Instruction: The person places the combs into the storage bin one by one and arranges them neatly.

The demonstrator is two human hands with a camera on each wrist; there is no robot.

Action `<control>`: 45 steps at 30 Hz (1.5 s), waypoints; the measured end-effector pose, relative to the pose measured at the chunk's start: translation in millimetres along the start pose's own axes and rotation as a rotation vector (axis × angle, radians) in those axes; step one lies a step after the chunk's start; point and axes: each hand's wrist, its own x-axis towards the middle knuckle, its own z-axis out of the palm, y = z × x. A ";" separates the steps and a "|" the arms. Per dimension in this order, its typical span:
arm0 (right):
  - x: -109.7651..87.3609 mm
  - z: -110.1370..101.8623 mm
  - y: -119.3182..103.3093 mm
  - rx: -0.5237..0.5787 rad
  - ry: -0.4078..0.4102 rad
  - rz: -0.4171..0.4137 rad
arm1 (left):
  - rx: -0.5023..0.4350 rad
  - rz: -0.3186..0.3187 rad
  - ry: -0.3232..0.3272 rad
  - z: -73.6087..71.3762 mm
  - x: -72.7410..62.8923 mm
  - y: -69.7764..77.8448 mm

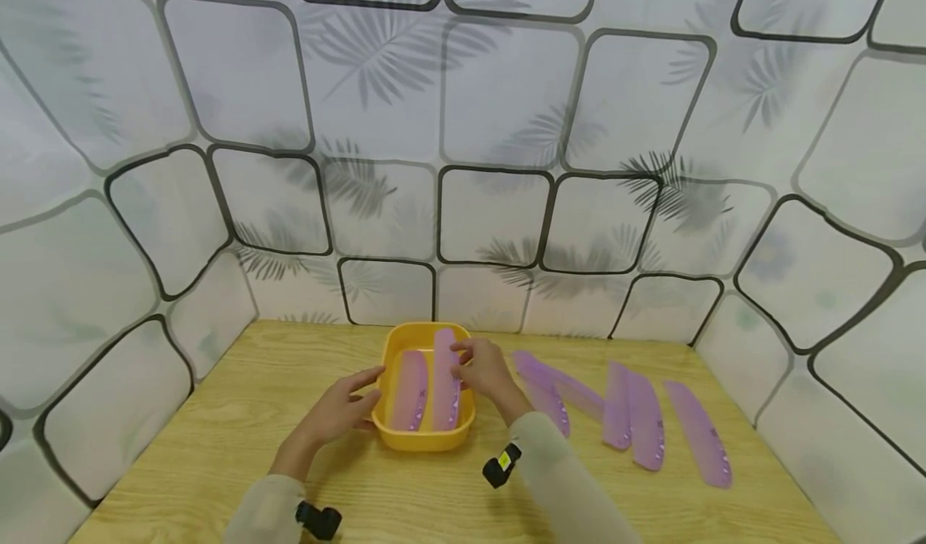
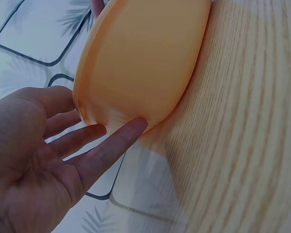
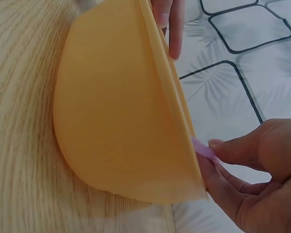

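Note:
A yellow plastic basin [image 1: 427, 441] stands on the table with a translucent purple comb [image 1: 410, 391] lying in its left half. My right hand [image 1: 483, 370] pinches a second purple comb [image 1: 444, 379] between thumb and fingers, over the right half of the basin. In the right wrist view, only a small end of that comb [image 3: 203, 149] shows past the rim. At the basin's left side, my left hand [image 1: 340, 406] touches the outer wall with fairly straight, spread fingers [image 2: 111, 148]. The basin's inside is hidden in both wrist views.
Right of the basin lie several more purple combs: two crossing [image 1: 546, 383], two side by side [image 1: 637, 419], and one apart [image 1: 700, 435]. They rest on a wood-grain table [image 1: 181, 456]. Patterned white fabric walls [image 1: 499, 214] enclose the back and sides.

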 end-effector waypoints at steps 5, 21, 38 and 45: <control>2.3 2.1 -3.6 -0.059 -0.025 0.011 | -0.012 0.009 -0.007 0.0 -1.0 1.3; 9.8 15.3 -13.5 -0.299 -0.035 -0.003 | -0.023 0.008 -0.014 1.1 -0.3 1.8; 4.5 24.9 -22.1 -0.386 -0.055 0.044 | -0.033 0.039 -0.031 -0.9 -0.6 -0.2; -0.4 18.6 -27.5 -0.412 -0.108 0.036 | -0.029 0.046 -0.031 -0.8 -0.8 -0.4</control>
